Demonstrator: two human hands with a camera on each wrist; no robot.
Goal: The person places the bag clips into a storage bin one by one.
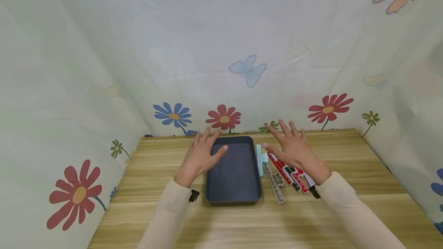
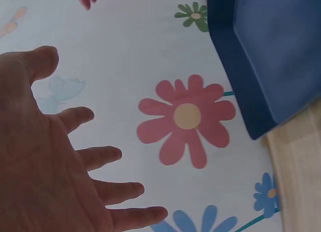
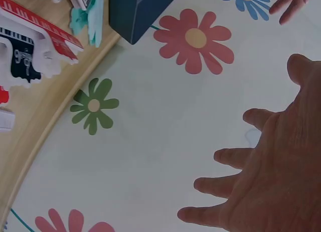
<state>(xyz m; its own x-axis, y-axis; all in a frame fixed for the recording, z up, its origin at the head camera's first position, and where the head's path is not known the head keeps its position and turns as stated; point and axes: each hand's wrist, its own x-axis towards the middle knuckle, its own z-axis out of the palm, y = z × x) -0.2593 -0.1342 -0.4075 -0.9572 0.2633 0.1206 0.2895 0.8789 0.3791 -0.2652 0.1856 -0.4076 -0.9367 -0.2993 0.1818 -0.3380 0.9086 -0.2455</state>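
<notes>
My left hand (image 1: 200, 157) hovers with spread fingers over the left side of a dark blue-grey rectangular tray (image 1: 233, 176), holding nothing. My right hand (image 1: 295, 150), fingers also spread, is held above a cluster of flat bars with shaped tabs just right of the tray. Nearest the tray lies a light blue bar (image 1: 259, 161), then a grey bar (image 1: 274, 183) with a bear-like tab. Beyond these are a red bar (image 1: 281, 169), a black-and-white piece (image 1: 295, 186) and a pale lilac piece (image 1: 309, 180), partly hidden by the right hand and wrist.
The wood-grain table (image 1: 155, 210) carries the tray and bars near its back edge. A pale curtain (image 1: 194, 68) printed with flowers and butterflies hangs behind the table and at both sides.
</notes>
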